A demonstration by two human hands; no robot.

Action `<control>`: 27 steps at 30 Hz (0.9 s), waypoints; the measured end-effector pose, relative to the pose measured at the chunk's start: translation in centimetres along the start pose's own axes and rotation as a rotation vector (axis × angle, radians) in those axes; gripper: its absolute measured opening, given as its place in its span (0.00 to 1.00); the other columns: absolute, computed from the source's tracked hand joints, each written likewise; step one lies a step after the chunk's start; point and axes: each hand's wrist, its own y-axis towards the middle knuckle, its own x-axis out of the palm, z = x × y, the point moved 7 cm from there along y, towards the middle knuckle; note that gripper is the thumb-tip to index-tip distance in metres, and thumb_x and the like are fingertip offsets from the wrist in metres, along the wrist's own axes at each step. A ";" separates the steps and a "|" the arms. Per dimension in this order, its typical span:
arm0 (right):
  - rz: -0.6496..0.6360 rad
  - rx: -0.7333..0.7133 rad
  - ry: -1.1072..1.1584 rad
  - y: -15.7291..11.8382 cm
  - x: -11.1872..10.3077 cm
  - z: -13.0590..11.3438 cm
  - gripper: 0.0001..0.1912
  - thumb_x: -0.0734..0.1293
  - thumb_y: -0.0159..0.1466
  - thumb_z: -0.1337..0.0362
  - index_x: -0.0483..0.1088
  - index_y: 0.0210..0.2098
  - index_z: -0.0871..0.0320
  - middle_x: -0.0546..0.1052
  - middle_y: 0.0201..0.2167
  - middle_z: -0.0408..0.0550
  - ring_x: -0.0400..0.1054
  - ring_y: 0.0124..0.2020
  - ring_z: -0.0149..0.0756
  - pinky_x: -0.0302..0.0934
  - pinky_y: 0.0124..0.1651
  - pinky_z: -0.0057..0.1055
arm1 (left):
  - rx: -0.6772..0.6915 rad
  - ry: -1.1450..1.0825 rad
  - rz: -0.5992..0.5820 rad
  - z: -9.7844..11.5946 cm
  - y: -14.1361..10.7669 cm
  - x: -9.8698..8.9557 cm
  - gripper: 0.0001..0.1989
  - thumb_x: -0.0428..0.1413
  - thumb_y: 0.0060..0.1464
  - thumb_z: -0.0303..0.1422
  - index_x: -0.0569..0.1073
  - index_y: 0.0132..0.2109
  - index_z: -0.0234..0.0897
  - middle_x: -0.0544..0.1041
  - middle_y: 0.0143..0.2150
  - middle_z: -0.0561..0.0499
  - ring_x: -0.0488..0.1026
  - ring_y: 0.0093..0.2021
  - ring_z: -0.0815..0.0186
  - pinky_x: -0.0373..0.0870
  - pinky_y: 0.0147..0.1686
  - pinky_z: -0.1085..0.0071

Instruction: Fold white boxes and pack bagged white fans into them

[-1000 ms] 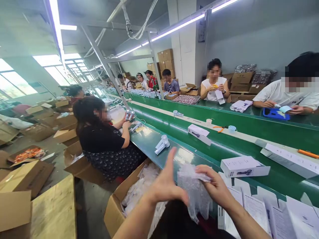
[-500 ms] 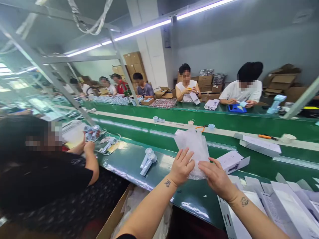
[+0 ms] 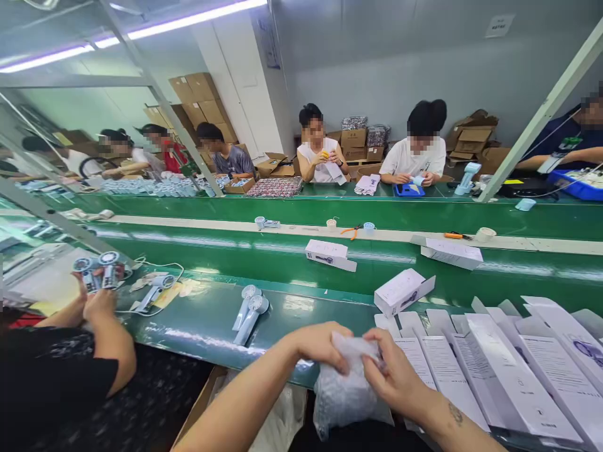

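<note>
A translucent white plastic bag (image 3: pixel 346 398), perhaps several in a stack, hangs close to my body below the bench edge. The fingers of my left hand (image 3: pixel 325 345) are closed on its upper left edge. On the upper right edge, my right hand (image 3: pixel 393 373) grips it between thumb and fingers. Whether anything is inside the bag cannot be made out. Two light-blue handheld fans (image 3: pixel 249 317) lie side by side on the bench, left of my hands. Several open white printed boxes (image 3: pixel 447 370) lie in a row just right of my right hand.
White boxes (image 3: pixel 325 251) rest on the green conveyor belt (image 3: pixel 211 248). A co-worker's hands (image 3: pixel 97 298) hold fans at my left, near a corded fan (image 3: pixel 155 292). Orange-handled pliers (image 3: pixel 352 231) lie on the pale middle strip. Several people sit opposite. A carton with plastic bags stands below the bench.
My hands have brought the plastic bag down and closer to my body, going from spread fingers against it to gripping its upper edge. The view has swung right, uncovering a white box on the belt.
</note>
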 end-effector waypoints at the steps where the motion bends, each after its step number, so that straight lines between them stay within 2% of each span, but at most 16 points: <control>1: 0.061 0.016 -0.025 1.0 -0.6 0.1 0.17 0.57 0.64 0.64 0.57 0.53 0.56 0.73 0.41 0.52 0.72 0.36 0.40 0.71 0.39 0.39 | -0.062 -0.127 -0.012 -0.2 0.9 -0.7 0.18 0.67 0.25 0.30 0.72 0.30 0.39 0.72 0.25 0.60 0.69 0.28 0.67 0.66 0.31 0.73; 3: 0.237 0.026 -0.141 2.4 -1.2 0.5 0.21 0.58 0.63 0.65 0.55 0.56 0.59 0.71 0.47 0.59 0.70 0.46 0.47 0.69 0.47 0.47 | -0.158 -0.281 0.050 -1.4 3.1 -1.8 0.18 0.66 0.24 0.29 0.72 0.29 0.38 0.74 0.26 0.58 0.71 0.29 0.64 0.68 0.32 0.69; 4: 0.289 0.002 -0.201 2.8 -0.8 0.6 0.21 0.58 0.63 0.66 0.57 0.56 0.59 0.70 0.49 0.61 0.68 0.49 0.50 0.68 0.50 0.50 | -0.190 -0.303 0.082 -2.2 4.3 -2.2 0.17 0.65 0.24 0.30 0.72 0.28 0.38 0.75 0.27 0.57 0.72 0.29 0.63 0.70 0.33 0.68; 5: 0.282 -0.035 -0.249 3.0 0.2 0.6 0.19 0.58 0.64 0.67 0.59 0.54 0.59 0.70 0.49 0.61 0.68 0.50 0.50 0.67 0.51 0.51 | -0.212 -0.291 0.104 -3.2 5.5 -2.4 0.15 0.65 0.25 0.30 0.71 0.28 0.38 0.75 0.26 0.56 0.73 0.29 0.62 0.70 0.33 0.66; 7: 0.096 -0.089 -0.324 2.9 4.0 0.7 0.15 0.58 0.64 0.70 0.66 0.50 0.57 0.73 0.47 0.58 0.68 0.50 0.50 0.66 0.52 0.51 | -0.245 -0.233 0.141 -5.0 7.5 -2.7 0.13 0.65 0.26 0.30 0.70 0.25 0.38 0.74 0.25 0.55 0.74 0.29 0.60 0.71 0.33 0.64; 9: -0.199 0.020 -0.426 2.1 8.5 2.1 0.19 0.64 0.60 0.72 0.69 0.50 0.54 0.73 0.53 0.57 0.65 0.56 0.57 0.62 0.55 0.59 | -0.270 -0.148 0.202 -6.3 8.9 -3.3 0.14 0.65 0.24 0.27 0.69 0.23 0.38 0.73 0.23 0.55 0.74 0.30 0.57 0.72 0.34 0.61; 11: -0.406 0.220 -0.519 0.8 11.5 4.3 0.32 0.68 0.55 0.72 0.66 0.58 0.51 0.61 0.66 0.56 0.50 0.66 0.67 0.51 0.58 0.72 | -0.276 -0.043 0.306 -6.8 9.7 -4.5 0.17 0.66 0.20 0.23 0.69 0.23 0.38 0.72 0.22 0.56 0.75 0.33 0.55 0.72 0.39 0.60; 13: -0.502 0.305 -0.516 0.0 13.0 5.8 0.38 0.68 0.56 0.69 0.57 0.65 0.46 0.47 0.71 0.50 0.36 0.70 0.67 0.39 0.60 0.76 | -0.266 0.049 0.437 -6.8 9.6 -6.0 0.22 0.67 0.17 0.21 0.71 0.27 0.39 0.74 0.25 0.56 0.75 0.37 0.53 0.71 0.44 0.60; 15: -0.521 0.279 -0.464 -0.4 13.7 6.7 0.37 0.64 0.59 0.65 0.52 0.66 0.43 0.41 0.72 0.46 0.30 0.70 0.63 0.34 0.62 0.73 | -0.255 0.119 0.592 -6.9 7.8 -7.9 0.28 0.70 0.19 0.25 0.73 0.36 0.40 0.77 0.33 0.53 0.75 0.43 0.53 0.69 0.48 0.61; 16: -0.517 0.261 -0.446 -0.6 13.8 7.1 0.37 0.63 0.60 0.64 0.52 0.66 0.42 0.41 0.72 0.45 0.30 0.70 0.63 0.33 0.63 0.73 | -0.260 0.154 0.688 -7.1 6.1 -9.1 0.29 0.70 0.25 0.29 0.73 0.41 0.40 0.78 0.39 0.50 0.74 0.47 0.52 0.68 0.50 0.62; 17: -0.509 0.253 -0.439 -0.8 13.8 7.5 0.37 0.63 0.59 0.63 0.51 0.66 0.42 0.41 0.72 0.45 0.29 0.70 0.63 0.33 0.63 0.72 | -0.278 0.195 0.798 -7.6 3.8 -10.3 0.28 0.69 0.33 0.34 0.72 0.46 0.40 0.77 0.46 0.46 0.71 0.52 0.52 0.65 0.53 0.62; 19: -0.476 0.242 -0.439 -1.1 13.8 8.3 0.37 0.63 0.59 0.64 0.52 0.66 0.41 0.42 0.72 0.45 0.30 0.70 0.63 0.35 0.63 0.72 | -0.377 0.287 1.037 -9.0 -2.1 -12.6 0.22 0.59 0.50 0.37 0.68 0.52 0.38 0.70 0.56 0.38 0.62 0.62 0.50 0.58 0.59 0.58; 21: -0.450 0.223 -0.429 -1.4 13.9 8.7 0.36 0.62 0.59 0.65 0.53 0.66 0.41 0.44 0.72 0.45 0.31 0.70 0.63 0.35 0.63 0.71 | -0.556 0.360 1.221 -11.1 -8.4 -14.0 0.20 0.53 0.56 0.35 0.66 0.54 0.32 0.66 0.58 0.30 0.56 0.64 0.42 0.53 0.60 0.48; 23: -0.437 0.213 -0.420 -1.6 14.0 8.8 0.36 0.62 0.59 0.66 0.53 0.66 0.41 0.44 0.72 0.45 0.32 0.70 0.63 0.35 0.63 0.71 | -0.727 0.389 1.289 -13.3 -13.1 -14.6 0.18 0.55 0.51 0.32 0.68 0.49 0.29 0.68 0.53 0.27 0.59 0.60 0.35 0.56 0.55 0.43; 24: -0.433 0.210 -0.414 -1.6 14.0 8.8 0.36 0.62 0.59 0.66 0.54 0.66 0.41 0.45 0.72 0.45 0.31 0.70 0.63 0.35 0.63 0.71 | -0.784 0.396 1.290 -14.3 -14.5 -14.7 0.16 0.56 0.49 0.31 0.70 0.46 0.29 0.70 0.50 0.28 0.62 0.58 0.34 0.58 0.53 0.43; 27: -0.437 0.221 -0.408 -1.5 13.7 8.3 0.36 0.62 0.58 0.67 0.55 0.66 0.45 0.44 0.72 0.45 0.30 0.71 0.61 0.36 0.64 0.70 | -0.817 0.409 1.235 -15.6 -15.3 -14.5 0.08 0.56 0.48 0.29 0.72 0.37 0.30 0.74 0.43 0.31 0.69 0.50 0.37 0.63 0.48 0.47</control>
